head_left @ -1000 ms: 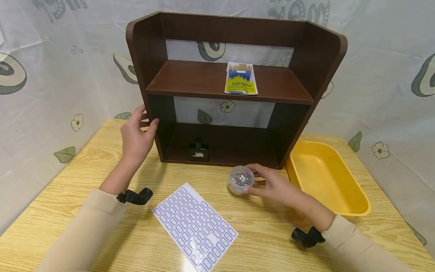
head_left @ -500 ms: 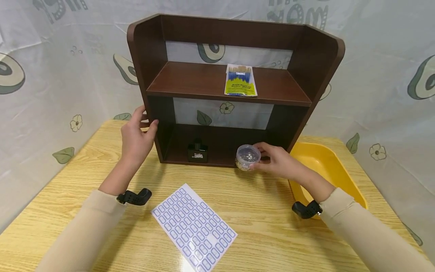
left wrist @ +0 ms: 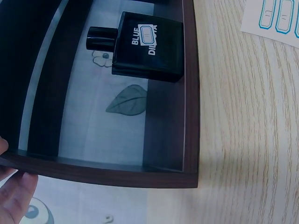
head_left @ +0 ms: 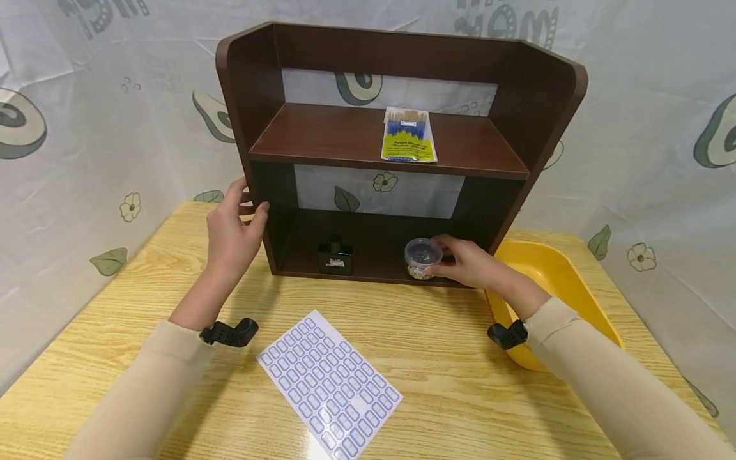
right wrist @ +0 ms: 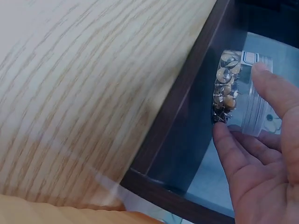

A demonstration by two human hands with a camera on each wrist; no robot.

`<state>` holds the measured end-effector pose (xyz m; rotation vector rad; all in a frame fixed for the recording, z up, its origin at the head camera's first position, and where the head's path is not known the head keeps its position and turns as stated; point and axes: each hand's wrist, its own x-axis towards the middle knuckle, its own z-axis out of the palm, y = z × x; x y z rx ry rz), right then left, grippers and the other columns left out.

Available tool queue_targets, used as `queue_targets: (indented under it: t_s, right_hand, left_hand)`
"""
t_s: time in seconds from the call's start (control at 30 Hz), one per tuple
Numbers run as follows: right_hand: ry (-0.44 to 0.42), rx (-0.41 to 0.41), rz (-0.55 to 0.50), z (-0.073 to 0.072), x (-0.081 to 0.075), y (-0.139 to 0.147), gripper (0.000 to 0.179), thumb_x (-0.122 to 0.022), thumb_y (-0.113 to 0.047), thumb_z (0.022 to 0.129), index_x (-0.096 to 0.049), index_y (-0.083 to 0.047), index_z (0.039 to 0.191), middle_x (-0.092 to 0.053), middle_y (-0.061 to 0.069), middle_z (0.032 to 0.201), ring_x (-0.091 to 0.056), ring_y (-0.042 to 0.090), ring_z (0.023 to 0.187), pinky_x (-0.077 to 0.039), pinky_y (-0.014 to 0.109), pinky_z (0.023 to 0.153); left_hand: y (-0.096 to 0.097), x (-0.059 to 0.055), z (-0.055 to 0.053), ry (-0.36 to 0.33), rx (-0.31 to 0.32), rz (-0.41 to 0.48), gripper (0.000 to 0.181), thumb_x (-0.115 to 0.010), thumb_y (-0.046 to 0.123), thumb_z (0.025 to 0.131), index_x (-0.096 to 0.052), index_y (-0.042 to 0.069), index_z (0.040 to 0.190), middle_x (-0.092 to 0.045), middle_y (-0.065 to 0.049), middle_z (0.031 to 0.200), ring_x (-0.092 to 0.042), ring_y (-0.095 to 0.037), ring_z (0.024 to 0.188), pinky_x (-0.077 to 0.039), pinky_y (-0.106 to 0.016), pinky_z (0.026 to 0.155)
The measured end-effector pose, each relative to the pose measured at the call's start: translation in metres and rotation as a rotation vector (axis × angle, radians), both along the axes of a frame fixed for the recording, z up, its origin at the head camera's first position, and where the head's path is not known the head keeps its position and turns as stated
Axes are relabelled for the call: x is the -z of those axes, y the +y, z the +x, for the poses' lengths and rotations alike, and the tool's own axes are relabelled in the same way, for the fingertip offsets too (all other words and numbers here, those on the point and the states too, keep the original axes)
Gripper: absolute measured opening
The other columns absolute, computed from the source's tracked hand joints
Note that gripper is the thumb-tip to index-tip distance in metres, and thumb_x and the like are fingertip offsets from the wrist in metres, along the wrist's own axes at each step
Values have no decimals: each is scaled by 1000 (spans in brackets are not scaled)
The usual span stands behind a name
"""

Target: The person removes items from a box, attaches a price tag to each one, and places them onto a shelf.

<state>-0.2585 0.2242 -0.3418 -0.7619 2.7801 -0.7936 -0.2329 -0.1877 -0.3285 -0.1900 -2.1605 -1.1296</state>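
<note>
My right hand point(head_left: 468, 262) grips a clear round tub of thumbtacks point(head_left: 422, 259) from its right side, at the front of the lower shelf. In the right wrist view the tub point(right wrist: 243, 91) bears a small label, and the thumb presses near that label. My left hand point(head_left: 236, 227) holds the left side panel of the dark brown shelf unit point(head_left: 379, 167), thumb at the front edge and fingers behind. A black perfume bottle point(head_left: 335, 257) with a small label stands on the lower shelf, left of the tub. The left wrist view shows the same bottle point(left wrist: 148, 46) close up.
A brush packet point(head_left: 409, 135) lies on the upper shelf. The sticker sheet point(head_left: 330, 383) rests on the wooden table point(head_left: 448, 370) in front. A yellow tray point(head_left: 552, 281) stands at the right, partly behind my right forearm. Patterned cloth point(head_left: 115, 191) hangs behind.
My right hand has carried the tub from the table up and back onto the lower shelf's front. My left hand has stayed on the side panel.
</note>
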Motion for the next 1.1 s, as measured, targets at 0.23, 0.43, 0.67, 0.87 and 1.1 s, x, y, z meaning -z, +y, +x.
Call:
queue_targets:
  t_s: [0.23, 0.43, 0.67, 0.87, 1.1]
  right_hand:
    - [-14, -4, 19, -6, 7, 3, 58, -74, -22, 99, -51, 7, 144, -64, 26, 138, -60, 45, 132, -50, 59, 112]
    - [-26, -15, 28, -9, 10, 4, 59, -73, -20, 99, -50, 8, 146, -62, 27, 140, -58, 47, 135, -49, 61, 113]
    - [-12, -31, 84, -10, 7, 0, 61, -70, -16, 101, -46, 10, 150, -59, 30, 146, -58, 47, 135, -47, 60, 114]
    - [-10, -47, 126, -9, 4, -1, 65, -68, -16, 101, -41, 12, 153, -53, 32, 152, -54, 49, 139, -45, 61, 116]
    - [-19, -56, 143, -9, 2, -1, 67, -67, -15, 103, -36, 12, 156, -47, 34, 156, -55, 48, 139, -46, 60, 116]
  left_hand:
    - [2, 2, -2, 5, -4, -4, 40, -65, 7, 101, -59, 5, 141, -73, -25, 119, -76, -43, 99, -64, -58, 84]
    - [2, 2, -2, 7, -19, -13, 40, -64, 8, 102, -58, 5, 141, -73, -25, 119, -76, -43, 99, -64, -59, 84]
    - [1, 1, -1, 2, -25, -17, 41, -64, 7, 102, -58, 5, 142, -73, -25, 120, -76, -44, 101, -64, -59, 84]
    - [2, 1, -1, -1, -29, -20, 41, -63, 7, 102, -57, 5, 143, -72, -25, 121, -76, -44, 101, -64, -59, 85]
    - [2, 1, 0, 7, -20, -21, 41, -63, 6, 102, -57, 3, 142, -73, -25, 120, -76, -44, 100, -64, -59, 83]
